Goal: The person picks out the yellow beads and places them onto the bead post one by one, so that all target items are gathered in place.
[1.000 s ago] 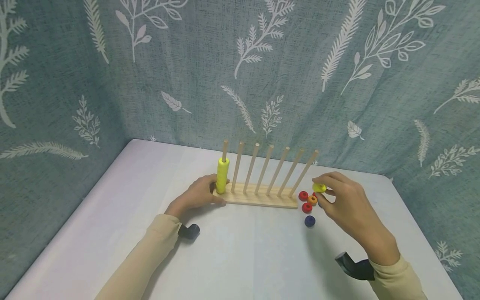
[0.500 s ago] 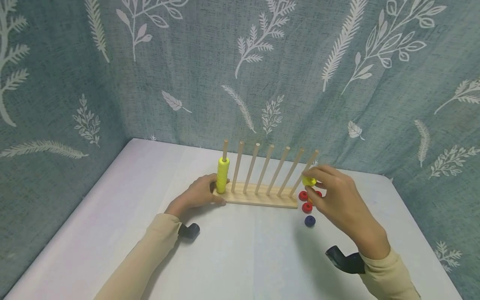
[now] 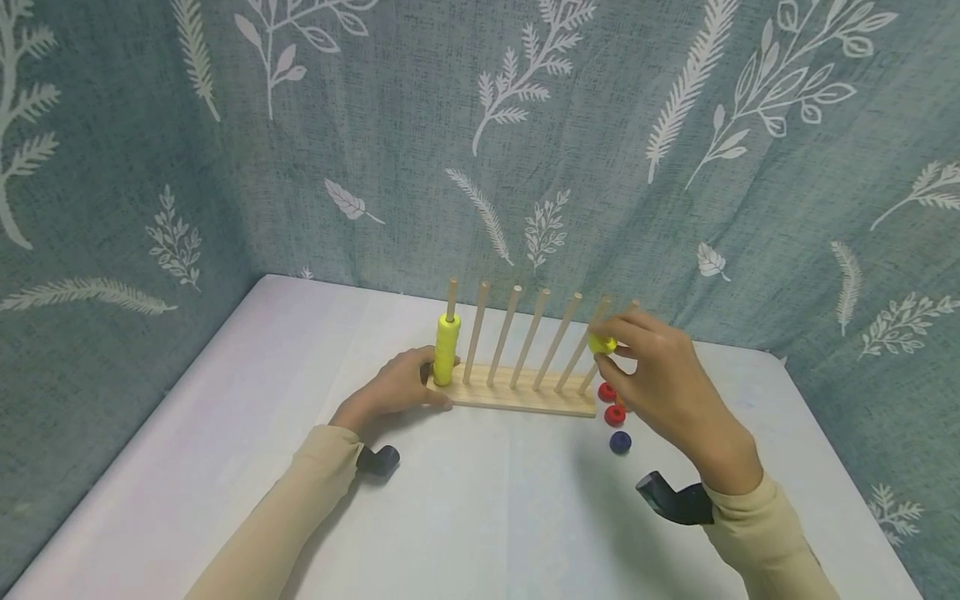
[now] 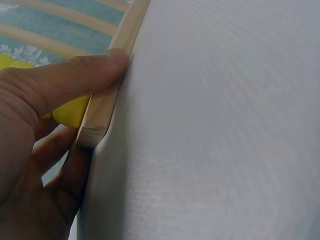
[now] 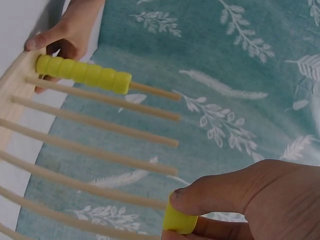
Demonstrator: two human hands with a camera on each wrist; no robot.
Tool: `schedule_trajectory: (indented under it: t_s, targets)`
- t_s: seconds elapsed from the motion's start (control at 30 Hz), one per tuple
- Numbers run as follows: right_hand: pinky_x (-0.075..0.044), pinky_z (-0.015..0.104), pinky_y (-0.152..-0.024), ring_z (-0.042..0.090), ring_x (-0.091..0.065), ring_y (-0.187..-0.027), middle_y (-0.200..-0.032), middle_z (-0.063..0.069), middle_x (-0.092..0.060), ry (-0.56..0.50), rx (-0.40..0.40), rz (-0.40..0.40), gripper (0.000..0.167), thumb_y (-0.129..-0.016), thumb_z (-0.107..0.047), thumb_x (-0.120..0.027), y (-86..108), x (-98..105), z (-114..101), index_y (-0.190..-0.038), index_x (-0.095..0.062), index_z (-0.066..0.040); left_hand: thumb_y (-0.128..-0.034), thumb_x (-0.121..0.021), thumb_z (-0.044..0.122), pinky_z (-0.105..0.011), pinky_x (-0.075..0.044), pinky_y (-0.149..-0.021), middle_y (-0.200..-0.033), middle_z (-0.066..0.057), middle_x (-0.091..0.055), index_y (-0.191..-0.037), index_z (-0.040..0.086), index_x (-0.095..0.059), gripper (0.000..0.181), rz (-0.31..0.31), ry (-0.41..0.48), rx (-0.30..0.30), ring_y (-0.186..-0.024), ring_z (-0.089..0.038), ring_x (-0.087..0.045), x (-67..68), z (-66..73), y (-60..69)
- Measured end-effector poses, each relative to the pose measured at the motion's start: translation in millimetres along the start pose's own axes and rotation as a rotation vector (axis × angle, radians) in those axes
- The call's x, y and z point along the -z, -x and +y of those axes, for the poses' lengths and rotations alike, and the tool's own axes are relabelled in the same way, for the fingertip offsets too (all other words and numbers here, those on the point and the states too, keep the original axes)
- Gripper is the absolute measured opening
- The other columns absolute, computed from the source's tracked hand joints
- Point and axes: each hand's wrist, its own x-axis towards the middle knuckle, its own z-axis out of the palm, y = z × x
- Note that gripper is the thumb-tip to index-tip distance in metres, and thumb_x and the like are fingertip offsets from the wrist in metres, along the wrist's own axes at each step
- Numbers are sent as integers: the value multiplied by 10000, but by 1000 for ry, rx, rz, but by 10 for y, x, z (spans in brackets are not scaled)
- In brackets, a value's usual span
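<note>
A wooden peg rack (image 3: 517, 402) with a row of upright pegs stands toward the back of the table. Yellow beads (image 3: 447, 350) are stacked on its leftmost peg, whose top stays bare. My left hand (image 3: 397, 385) grips the left end of the base, thumb along the front edge, as the left wrist view confirms. Between thumb and fingers my right hand (image 3: 660, 375) pinches a single yellow bead (image 5: 179, 220), held up in front of the pegs at the rack's right end and apart from the stack.
Right of the rack lie red beads (image 3: 615, 416), an orange one partly hidden by the right hand, and a dark blue bead (image 3: 620, 442) nearer the front. A patterned curtain (image 3: 420, 125) hangs behind the white table (image 3: 450, 517).
With the yellow bead, my right hand has moved left and slightly up, from above the loose beads to the rack's right-hand pegs. My left hand has stayed on the base.
</note>
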Motion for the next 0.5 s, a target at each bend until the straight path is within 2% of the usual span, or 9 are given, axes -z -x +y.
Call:
schedule_trajectory:
  t_s: [0.27,0.5]
  targets:
    - [-602,362,-731,205,-657,-882,-980,60,-682,-46,49,23,314,-748,128,-781,-138,-76,-69,-1024,-724,-10,-700,-914,233,-516,-419,-1028,-1267,-33,-637,-1334,153,-624,701,-1,15,-3,-1191,-285,-558,7,-19,0]
    - [-601,365,-741,210,-663,-895,-1001,73,-692,-71,82,23,289,-768,130,-758,-237,-109,-137,-1020,-725,-6,-699,-915,239,-487,-439,-994,-1223,-11,-643,-1327,166,-628,695,-2,13,9,-1124,-247,-570,-3,-22,-9]
